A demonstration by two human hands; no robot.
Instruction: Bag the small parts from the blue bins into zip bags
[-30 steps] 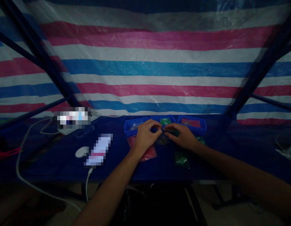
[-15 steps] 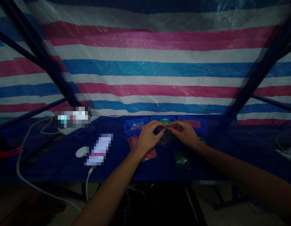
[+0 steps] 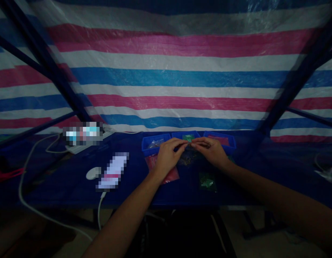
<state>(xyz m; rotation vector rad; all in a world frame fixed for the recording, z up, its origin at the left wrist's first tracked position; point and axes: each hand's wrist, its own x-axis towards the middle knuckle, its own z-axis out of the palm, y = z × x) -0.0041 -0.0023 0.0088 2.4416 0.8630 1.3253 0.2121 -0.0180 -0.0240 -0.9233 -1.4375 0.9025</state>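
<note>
My left hand [image 3: 168,156] and my right hand [image 3: 209,151] meet at the fingertips above the dark blue table [image 3: 61,181], both pinched on a small clear plastic bag [image 3: 188,157] that hangs between them. What the bag contains is too dim to make out. Just behind the hands stand three small blue bins [image 3: 154,142] in a row. A red bag [image 3: 170,175] lies under my left wrist. A green bag [image 3: 207,181] lies nearer the front edge, below my right hand.
A blurred flat object [image 3: 112,171] with a white cable [image 3: 100,209] lies left of the hands, beside a small white round thing [image 3: 93,173]. A power strip [image 3: 82,134] and cords sit at the back left. A striped tarp [image 3: 168,71] forms the back wall.
Both hands have lifted slightly and moved toward the bins, keeping their pinch on the small bag. Nothing else on the table has shifted.
</note>
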